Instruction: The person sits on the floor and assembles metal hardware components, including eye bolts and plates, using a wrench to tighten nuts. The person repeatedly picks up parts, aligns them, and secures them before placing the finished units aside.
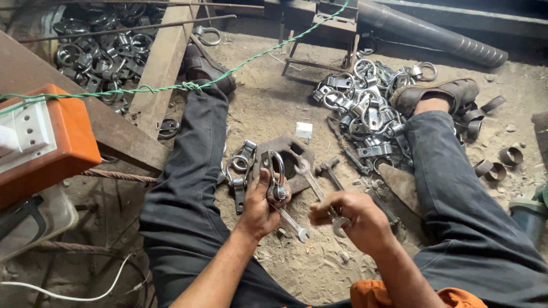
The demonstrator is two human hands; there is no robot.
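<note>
Item: one U-bolt clamp [275,174], held upright in the left hand [260,202], its long axis running from the palm up toward the anvil plate [291,157] on the dirt floor. The left fingers are closed around its lower end, where a nut and saddle are seen.

Item: two open-ended spanners. One [292,223] hangs below the left hand, slanting down and right toward the right hand. The other [321,197] lies across the right hand [348,219], with the right fingers curled shut on its shank and its lower jaw end just beside the thumb. The right hand is held just right of the clamp, and is the nearer one to the spanners.

Item: one hammer [330,170], right of the anvil plate. Two loose clamps [240,165] are seen left of it.

Item: two heaps of clamps, too many to count: one [365,108] beyond the plate to its right, one [103,51] far left, by a wooden plank [162,63].

Item: one orange socket box [45,134], left of the plate.
</note>
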